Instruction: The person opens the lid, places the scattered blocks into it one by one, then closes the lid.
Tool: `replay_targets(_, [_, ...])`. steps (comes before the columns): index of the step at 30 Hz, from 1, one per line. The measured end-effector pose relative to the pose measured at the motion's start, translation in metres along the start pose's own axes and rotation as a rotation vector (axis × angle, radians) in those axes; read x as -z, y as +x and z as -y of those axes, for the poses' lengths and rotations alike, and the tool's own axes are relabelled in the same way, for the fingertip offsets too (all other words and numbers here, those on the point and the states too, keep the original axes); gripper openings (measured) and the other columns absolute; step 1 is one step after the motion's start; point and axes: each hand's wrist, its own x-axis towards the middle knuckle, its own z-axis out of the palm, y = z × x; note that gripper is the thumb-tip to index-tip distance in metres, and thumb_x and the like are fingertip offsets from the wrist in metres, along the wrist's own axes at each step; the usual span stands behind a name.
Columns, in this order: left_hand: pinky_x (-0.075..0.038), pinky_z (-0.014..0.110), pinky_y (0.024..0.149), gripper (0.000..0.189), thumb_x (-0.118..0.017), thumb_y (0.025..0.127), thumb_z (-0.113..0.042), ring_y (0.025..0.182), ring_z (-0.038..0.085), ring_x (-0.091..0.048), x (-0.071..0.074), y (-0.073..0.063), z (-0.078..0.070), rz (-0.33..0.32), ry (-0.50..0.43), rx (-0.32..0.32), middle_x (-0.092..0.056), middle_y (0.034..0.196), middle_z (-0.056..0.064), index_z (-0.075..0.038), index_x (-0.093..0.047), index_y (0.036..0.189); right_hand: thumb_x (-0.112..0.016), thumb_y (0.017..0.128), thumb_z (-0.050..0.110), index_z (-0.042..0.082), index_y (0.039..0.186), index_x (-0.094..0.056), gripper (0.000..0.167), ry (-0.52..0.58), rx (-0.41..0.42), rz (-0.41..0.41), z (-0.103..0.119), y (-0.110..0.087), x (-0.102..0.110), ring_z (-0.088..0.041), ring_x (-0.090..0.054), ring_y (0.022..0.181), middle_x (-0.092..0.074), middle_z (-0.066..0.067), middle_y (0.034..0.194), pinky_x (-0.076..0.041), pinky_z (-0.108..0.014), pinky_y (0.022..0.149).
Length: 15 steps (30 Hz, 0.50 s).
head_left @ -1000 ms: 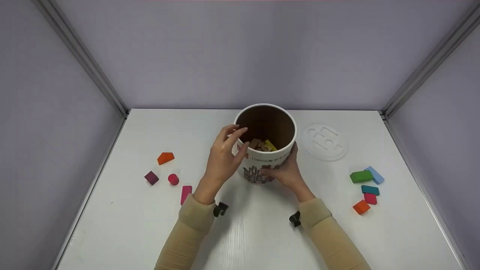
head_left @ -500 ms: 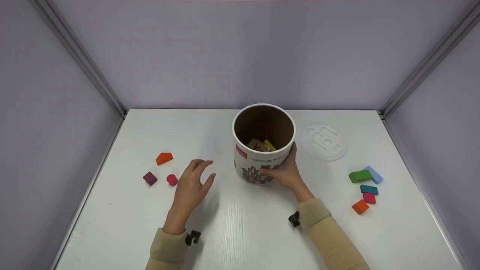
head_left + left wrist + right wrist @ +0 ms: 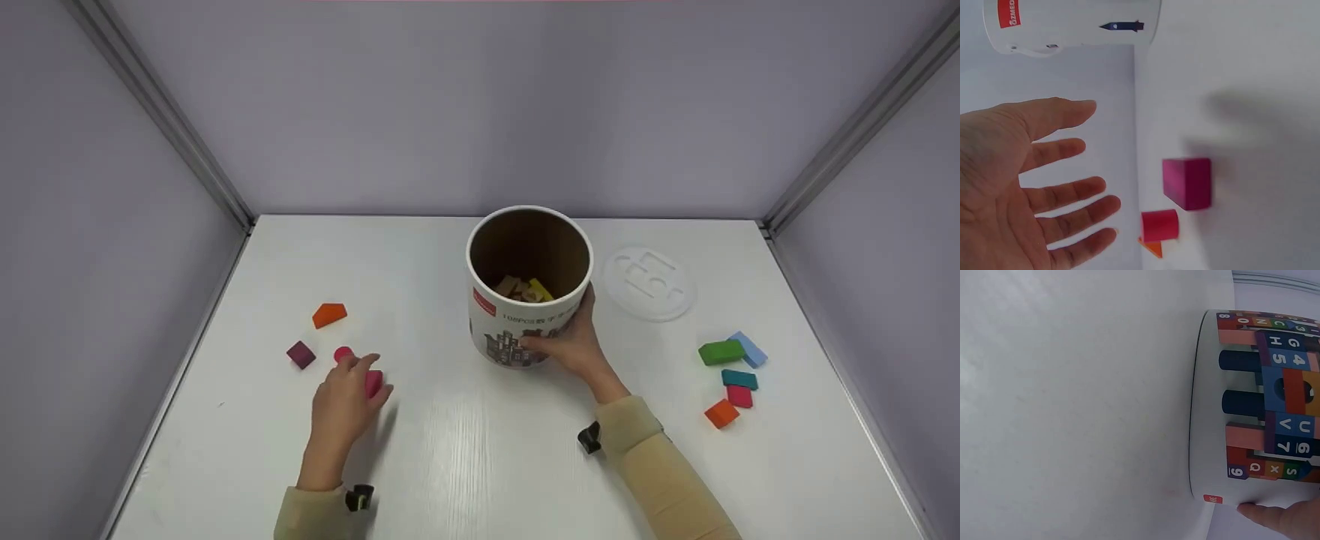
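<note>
Fingers parted, the left grip (image 3: pixel 342 401) is hovering near a magenta block (image 3: pixel 374 384) on the white surface (image 3: pixel 450 457) while the right grip (image 3: pixel 576 346) is clasping a tub (image 3: pixel 491 330); a pick-up is apparently being lined up, the next move likely calling for pinching that block

Soft light, seemingly from overhead, lays a pale sheen across the worktop (image 3: pixel 461 457) in front of me; the back wall (image 3: pixel 360 112) looks dimmer, the tub (image 3: pixel 529 244) dark inside. Shadows beside the left hand (image 3: pixel 341 409) look blurry in the left wrist view.
</note>
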Motion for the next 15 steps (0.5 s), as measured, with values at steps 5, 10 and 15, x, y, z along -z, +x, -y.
replay_targets(5, [-0.053, 0.059, 0.082, 0.055, -0.081, 0.08, -0.023, 0.098, 0.04, -0.06, -0.006, -0.004, 0.007, 0.079, 0.014, 0.089, -0.057, 0.118, 0.024, -0.004, -0.062, 0.128, -0.094, 0.064, 0.011, 0.013, 0.153, 0.011, 0.138, -0.011, -0.021, -0.003, 0.001, 0.0, 0.0, -0.037, -0.025, 0.141, -0.021, -0.021, 0.153, -0.014, -0.041, 0.119])
replay_targets(10, [-0.052, 0.059, 0.087, 0.056, -0.079, 0.083, -0.018, 0.102, 0.039, -0.059, -0.014, -0.001, 0.011, 0.17, -0.042, 0.168, -0.056, 0.119, 0.024, -0.003, -0.057, 0.132, -0.094, 0.064, 0.011, 0.013, 0.154, 0.011, 0.138, -0.016, -0.026, -0.008, 0.002, -0.001, 0.0, -0.036, -0.024, 0.142, -0.021, -0.019, 0.154, -0.013, -0.041, 0.119])
replay_targets(15, [-0.052, 0.055, 0.088, 0.051, -0.075, 0.086, -0.01, 0.098, 0.036, -0.058, -0.018, 0.002, 0.015, 0.224, -0.06, 0.207, -0.059, 0.111, 0.023, 0.0, -0.056, 0.133, -0.094, 0.064, 0.012, 0.014, 0.154, 0.011, 0.138, -0.01, -0.004, -0.008, 0.002, -0.001, 0.0, -0.036, -0.024, 0.142, -0.02, -0.02, 0.154, -0.013, -0.042, 0.119])
